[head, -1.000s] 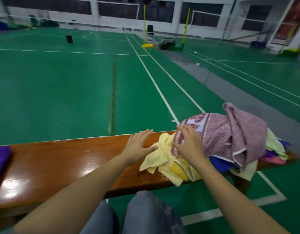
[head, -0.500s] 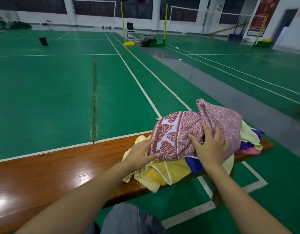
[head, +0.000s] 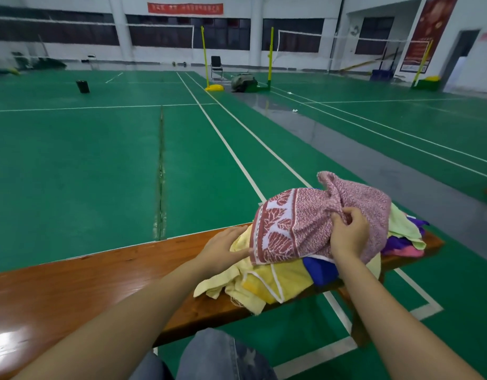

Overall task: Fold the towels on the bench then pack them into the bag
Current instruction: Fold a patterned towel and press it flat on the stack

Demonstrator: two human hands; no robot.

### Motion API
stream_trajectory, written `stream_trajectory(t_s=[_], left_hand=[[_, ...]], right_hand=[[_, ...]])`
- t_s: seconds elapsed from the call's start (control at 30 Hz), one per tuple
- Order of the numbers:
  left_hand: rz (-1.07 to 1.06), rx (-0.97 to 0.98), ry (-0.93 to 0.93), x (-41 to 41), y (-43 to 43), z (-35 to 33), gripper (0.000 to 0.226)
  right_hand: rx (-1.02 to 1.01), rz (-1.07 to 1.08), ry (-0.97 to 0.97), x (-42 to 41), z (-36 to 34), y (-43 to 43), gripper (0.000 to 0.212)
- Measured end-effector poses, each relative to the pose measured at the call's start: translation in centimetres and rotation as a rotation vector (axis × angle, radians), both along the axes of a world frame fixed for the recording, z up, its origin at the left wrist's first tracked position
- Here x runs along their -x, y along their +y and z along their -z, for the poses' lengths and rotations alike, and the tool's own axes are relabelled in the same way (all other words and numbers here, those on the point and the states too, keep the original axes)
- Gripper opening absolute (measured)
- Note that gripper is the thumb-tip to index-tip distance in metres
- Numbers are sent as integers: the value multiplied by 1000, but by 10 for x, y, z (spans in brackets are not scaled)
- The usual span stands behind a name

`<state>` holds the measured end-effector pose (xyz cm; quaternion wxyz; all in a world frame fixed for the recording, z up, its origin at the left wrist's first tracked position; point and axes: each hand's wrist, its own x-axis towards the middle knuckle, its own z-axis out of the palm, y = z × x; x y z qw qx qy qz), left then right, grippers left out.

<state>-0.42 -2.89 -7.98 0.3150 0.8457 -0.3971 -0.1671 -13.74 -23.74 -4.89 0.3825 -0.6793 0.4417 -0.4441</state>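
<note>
Early stage of the task, judging by the heap. Right grip (head: pixel 349 231) curled on top of the maroon patterned towel (head: pixel 297 223), pinching a raised fold of it between thumb and fingers. Left grip (head: pixel 223 249) flat and relaxed, fingers straight, resting against the yellow towel (head: pixel 267 281) at the left edge of the heap, just beside the maroon border. Maroon towel crumpled on top of the heap at the right end of the counter (head: pixel 100 281). Beneath and behind it, blue (head: pixel 317 270), pale green (head: pixel 404 226), purple (head: pixel 398 241) and pink (head: pixel 406 252) cloths, all bunched and overlapping. Yellow towel drooping over the counter's near edge. No folded towel in view. Packing bag not identifiable in view. Left to do, by this evidence: free the top towel from the heap, fold each towel in turn, then pack the lot.
</note>
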Motion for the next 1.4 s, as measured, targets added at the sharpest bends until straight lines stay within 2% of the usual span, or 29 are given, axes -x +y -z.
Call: stream_trajectory(t_s=[0.1,0.27,0.43,0.53,0.63,0.77,0.87,1.07,1.2,1.23,1.33,1.4], left_hand=[[-13,15,4,-1,6,-5,66],[-37,28,-5,-3,22,-15,66],[-166,189,135,-16,55,-27,61],[-241,339,222,-20,80,-41,60],[-371,513,354,-28,110,-53,56],[-544,553,528,-43,155,-55,60],[-546,501,630,-52,189,-42,62],[-529,419,571,-59,237,-17,52],[-496,354,508,-60,258,-1,52],[-490,351,513,-60,262,2,53],[-492,330,536,-61,272,11,50],[-484,285,549,-60,278,17,42]], right_hand=[[22,-65,-220,-1,-23,14,4],[160,-226,-389,-16,-59,45,9],[200,-442,-437,-42,-77,91,15],[124,-617,-415,-60,-77,126,25],[3,-777,-394,-80,-69,162,24],[-74,-942,-277,-100,-46,211,18],[-116,-1050,-192,-114,-21,248,13],[-231,-1158,30,-132,24,295,4],[-417,-1168,271,-141,44,307,40],[-433,-1138,328,-144,51,306,42],[-315,-1099,481,-146,71,297,27],[-222,-1122,612,-146,86,291,31]])
